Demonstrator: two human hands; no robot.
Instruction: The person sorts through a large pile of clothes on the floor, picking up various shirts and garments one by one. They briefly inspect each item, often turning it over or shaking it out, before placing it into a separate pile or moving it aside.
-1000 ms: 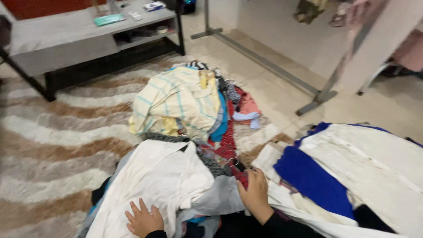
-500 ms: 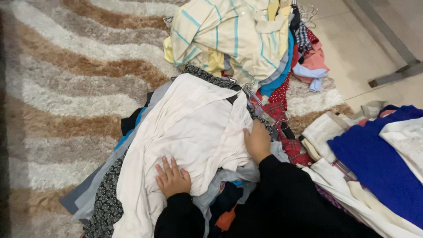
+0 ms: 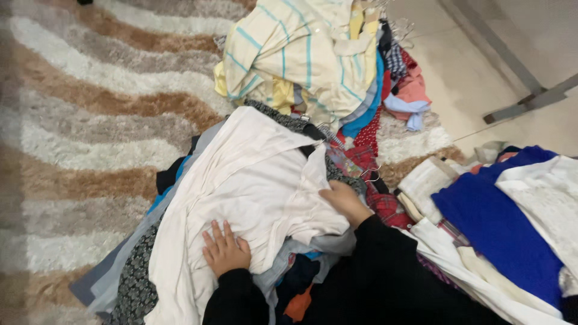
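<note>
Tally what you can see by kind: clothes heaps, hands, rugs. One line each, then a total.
Clothes heaps: 3 (cream garment pile, striped shirt pile, blue cloth pile)
Hands: 2 (left hand, right hand)
Rugs: 1 (wavy rug)
Total: 6

Garment [image 3: 253,180] on clothes heap, on rug [image 3: 78,120]; folded stack [image 3: 506,222] right; hanger pile [image 3: 313,54] behind

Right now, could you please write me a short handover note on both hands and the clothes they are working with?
Left hand: flat, palm down, fingers spread on the cream garment.
Right hand: gripping that garment's right edge.
The garment lies spread atop a mixed clothes heap on the striped shaggy rug.
Behind it: a pile topped by a yellow striped shirt. To the right: a blue cloth among white pieces.
Done: garment laid out. Left: not folded yet.
</note>
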